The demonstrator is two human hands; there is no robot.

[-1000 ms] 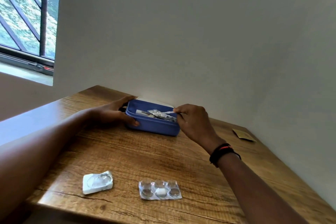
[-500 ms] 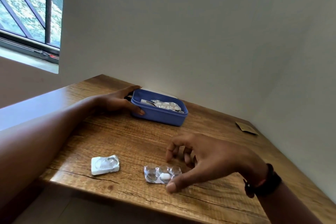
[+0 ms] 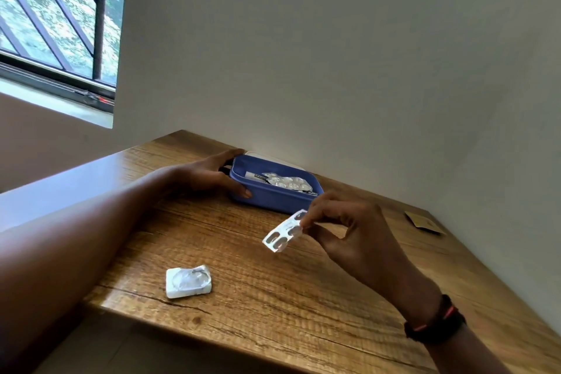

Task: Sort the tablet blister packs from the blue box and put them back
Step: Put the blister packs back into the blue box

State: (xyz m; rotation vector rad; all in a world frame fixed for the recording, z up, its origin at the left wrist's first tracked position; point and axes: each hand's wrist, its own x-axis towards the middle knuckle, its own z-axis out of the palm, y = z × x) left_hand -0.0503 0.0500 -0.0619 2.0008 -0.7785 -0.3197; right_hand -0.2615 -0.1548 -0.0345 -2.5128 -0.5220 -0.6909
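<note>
The right hand (image 3: 355,237) pinches a blister pack (image 3: 283,231) between thumb and fingertips, held tilted above the worktop (image 3: 273,307) just before the box (image 3: 273,200). The left hand (image 3: 209,174) grips the box's left end. More packs (image 3: 285,181) lie inside the box. A white pack (image 3: 188,281) lies near the front edge.

One silvery blister pack (image 3: 283,232) tilts mid-air near the open blue box (image 3: 271,198); a white pack (image 3: 188,281) lies flat.
</note>
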